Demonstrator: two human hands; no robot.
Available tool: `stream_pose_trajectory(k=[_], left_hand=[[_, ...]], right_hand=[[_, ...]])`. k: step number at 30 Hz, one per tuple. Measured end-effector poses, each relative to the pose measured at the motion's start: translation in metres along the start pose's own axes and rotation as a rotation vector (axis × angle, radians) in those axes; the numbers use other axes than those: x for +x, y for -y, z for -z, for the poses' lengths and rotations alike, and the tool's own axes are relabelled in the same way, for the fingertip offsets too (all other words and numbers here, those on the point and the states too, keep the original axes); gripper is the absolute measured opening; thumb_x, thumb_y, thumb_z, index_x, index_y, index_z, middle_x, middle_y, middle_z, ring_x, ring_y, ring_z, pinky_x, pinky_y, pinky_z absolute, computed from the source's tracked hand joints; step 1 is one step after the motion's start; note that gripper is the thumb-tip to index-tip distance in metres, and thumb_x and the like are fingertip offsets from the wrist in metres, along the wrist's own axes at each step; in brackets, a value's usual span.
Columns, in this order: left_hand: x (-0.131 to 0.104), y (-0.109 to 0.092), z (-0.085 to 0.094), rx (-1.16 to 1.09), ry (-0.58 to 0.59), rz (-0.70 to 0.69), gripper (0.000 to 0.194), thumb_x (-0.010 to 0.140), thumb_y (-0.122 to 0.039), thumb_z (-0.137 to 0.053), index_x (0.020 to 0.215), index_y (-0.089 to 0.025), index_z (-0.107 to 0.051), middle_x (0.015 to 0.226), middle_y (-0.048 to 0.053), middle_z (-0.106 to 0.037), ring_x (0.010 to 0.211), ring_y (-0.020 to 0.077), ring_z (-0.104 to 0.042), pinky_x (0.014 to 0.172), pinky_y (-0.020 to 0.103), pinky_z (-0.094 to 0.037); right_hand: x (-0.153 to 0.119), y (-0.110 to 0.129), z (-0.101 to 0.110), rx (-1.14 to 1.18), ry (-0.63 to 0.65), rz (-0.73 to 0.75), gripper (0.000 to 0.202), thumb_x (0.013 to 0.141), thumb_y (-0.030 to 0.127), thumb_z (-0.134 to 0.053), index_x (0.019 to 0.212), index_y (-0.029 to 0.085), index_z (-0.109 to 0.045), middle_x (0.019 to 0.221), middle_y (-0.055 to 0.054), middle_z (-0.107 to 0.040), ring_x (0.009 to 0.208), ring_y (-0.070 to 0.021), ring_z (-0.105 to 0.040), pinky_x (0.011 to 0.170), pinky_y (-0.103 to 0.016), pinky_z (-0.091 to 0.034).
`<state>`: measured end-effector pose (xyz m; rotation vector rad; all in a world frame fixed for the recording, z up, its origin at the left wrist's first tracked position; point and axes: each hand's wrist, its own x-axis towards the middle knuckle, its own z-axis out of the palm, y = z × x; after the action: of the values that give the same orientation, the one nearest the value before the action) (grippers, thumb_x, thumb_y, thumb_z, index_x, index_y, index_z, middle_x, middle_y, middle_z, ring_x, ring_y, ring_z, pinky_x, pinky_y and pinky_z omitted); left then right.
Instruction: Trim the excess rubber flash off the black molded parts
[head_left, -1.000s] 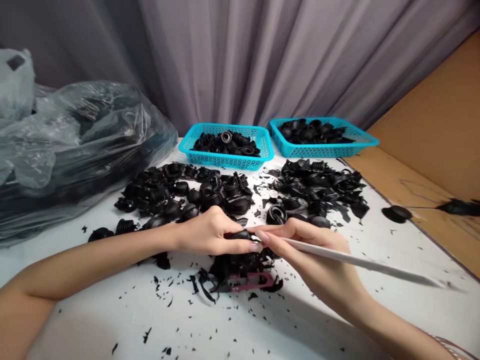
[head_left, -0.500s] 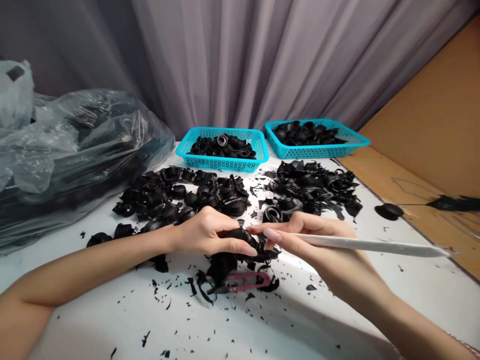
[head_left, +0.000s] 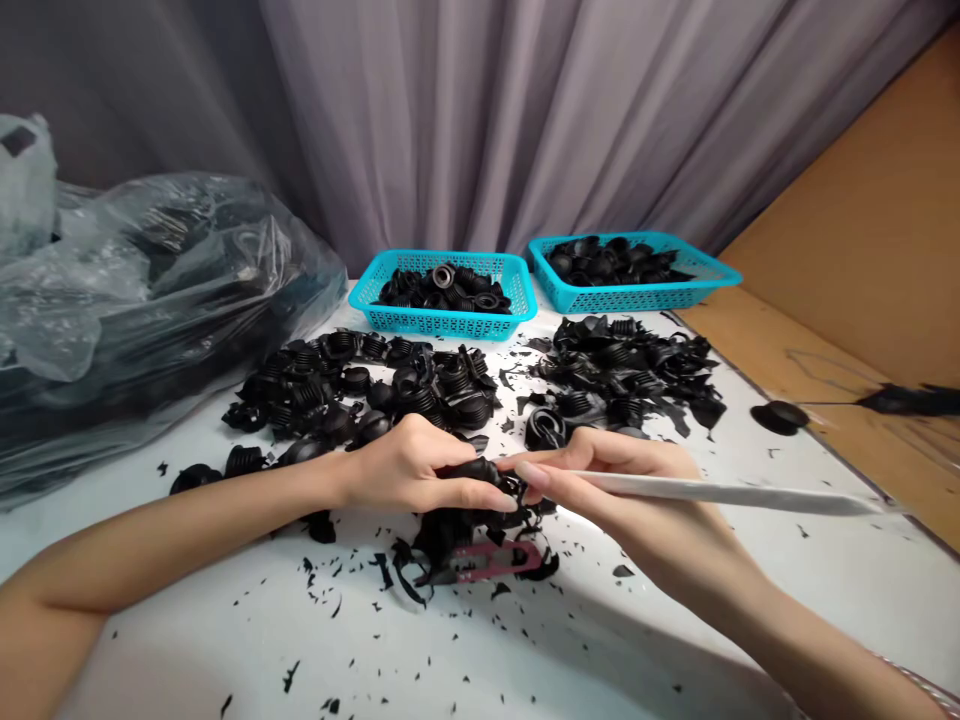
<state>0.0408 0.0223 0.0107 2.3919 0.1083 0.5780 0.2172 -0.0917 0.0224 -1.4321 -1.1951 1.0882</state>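
Note:
My left hand (head_left: 420,470) is closed round a black rubber part (head_left: 474,468), with its thumb laid along the near side. My right hand (head_left: 600,475) pinches a long, thin white tool (head_left: 720,490) whose far end points out to the right. Its working tip is hidden by my fingers, close to the rubber part, so its kind does not show. Just below both hands, pink-handled thread snips (head_left: 499,560) lie among black rubber scraps on the white table (head_left: 390,660).
Ribbed black rubber parts form a left pile (head_left: 330,390) and a right pile (head_left: 630,365). Behind stand two blue baskets (head_left: 442,322) (head_left: 637,298) holding similar parts. A clear plastic bag (head_left: 187,290) bulges at left. One round black piece (head_left: 780,417) sits by the table's right edge.
My right hand has shifted slightly left, and the white tool with it. My left hand keeps its hold on the rubber part, which looks slightly turned.

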Motion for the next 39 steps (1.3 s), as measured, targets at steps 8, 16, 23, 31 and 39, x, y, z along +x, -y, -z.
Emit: stream_pose_trajectory(k=[8, 16, 23, 31, 39], left_hand=[[-0.002, 0.005, -0.004, 0.094, 0.002, -0.08, 0.048, 0.088, -0.034, -0.054, 0.049, -0.016, -0.035, 0.051, -0.008, -0.021, 0.044, 0.0047, -0.024, 0.04, 0.02, -0.022], [0.0, 0.002, -0.004, 0.066, 0.002, -0.076, 0.045, 0.088, -0.034, -0.055, 0.05, -0.016, -0.036, 0.054, -0.008, -0.02, 0.045, 0.0049, -0.024, 0.04, 0.021, -0.022], [0.0, 0.002, -0.001, 0.049, -0.043, -0.042, 0.051, 0.087, -0.038, -0.055, 0.049, -0.017, -0.029, 0.053, -0.008, -0.018, 0.045, 0.0055, -0.02, 0.04, 0.021, -0.02], [0.0, 0.0, -0.001, 0.045, -0.034, -0.079, 0.046, 0.087, -0.035, -0.055, 0.051, -0.016, -0.034, 0.052, -0.008, -0.022, 0.045, 0.0049, -0.022, 0.04, 0.021, -0.021], [0.003, 0.0, 0.004, -0.018, -0.029, -0.016, 0.049, 0.087, -0.041, -0.052, 0.052, -0.017, -0.029, 0.052, -0.007, -0.024, 0.045, 0.0052, -0.023, 0.04, 0.02, -0.02]], right_hand=[[-0.003, -0.007, -0.009, -0.194, -0.047, 0.235, 0.021, 0.081, 0.03, -0.064, 0.061, 0.022, -0.063, 0.08, -0.002, -0.077, 0.06, -0.0161, -0.07, 0.044, -0.02, -0.049], [-0.002, -0.017, -0.02, -0.404, -0.24, 0.402, 0.019, 0.084, 0.022, -0.055, 0.067, 0.021, -0.064, 0.088, -0.005, -0.076, 0.061, -0.0177, -0.071, 0.047, -0.024, -0.048], [0.006, -0.001, -0.003, -0.062, -0.13, 0.082, 0.026, 0.075, 0.04, -0.069, 0.057, 0.022, -0.06, 0.083, -0.007, -0.076, 0.078, -0.0246, -0.07, 0.057, -0.029, -0.053], [0.004, 0.001, 0.003, 0.165, 0.04, -0.047, 0.031, 0.072, 0.036, -0.074, 0.052, 0.023, -0.055, 0.072, -0.003, -0.074, 0.089, -0.0237, -0.069, 0.069, -0.028, -0.053], [0.007, -0.003, 0.007, 0.218, -0.013, -0.057, 0.03, 0.072, 0.037, -0.075, 0.053, 0.021, -0.058, 0.062, -0.002, -0.069, 0.091, -0.0257, -0.068, 0.083, -0.036, -0.047]])
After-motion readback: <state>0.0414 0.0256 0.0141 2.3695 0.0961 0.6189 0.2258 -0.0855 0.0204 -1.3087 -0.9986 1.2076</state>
